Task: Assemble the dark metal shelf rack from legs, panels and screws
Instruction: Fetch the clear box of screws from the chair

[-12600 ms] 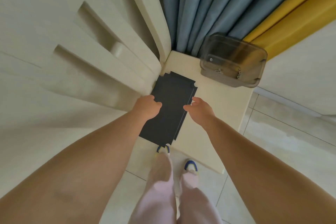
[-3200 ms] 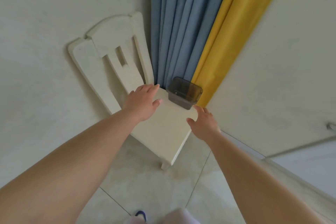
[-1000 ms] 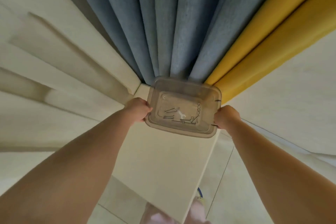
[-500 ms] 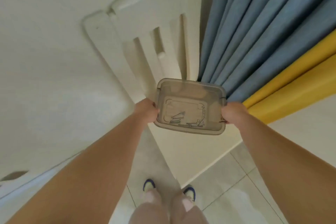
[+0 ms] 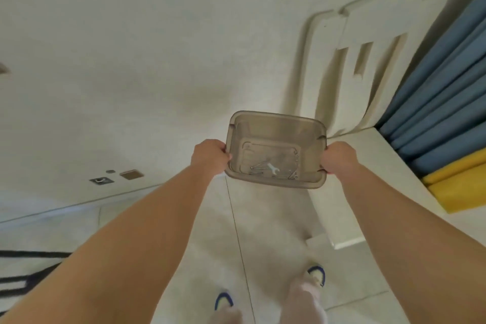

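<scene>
- The white chair (image 5: 349,166) sits off to my right, against the blue curtain (image 5: 434,92). No rack legs or panels are in sight from here.
- I'm carrying the smoky see-through plastic tub (image 5: 276,148) out in front of me, over the tiled floor (image 5: 263,231), clear of the chair seat.
- My left hand (image 5: 209,156) is curled round the tub's left rim and my right hand (image 5: 339,158) is wrapped round the right rim. Both look like proper closed grips.
- The screws (image 5: 259,168) and a little wrench (image 5: 272,167) are bunched at the tub's near wall, lying loose.
- What could go wrong: the hardware sits loose with no lid, so if I tip the tub toward me, I reckon the bits could hop the rim and scatter across the tiles. I'd guess a stumble while walking would do the same.
</scene>
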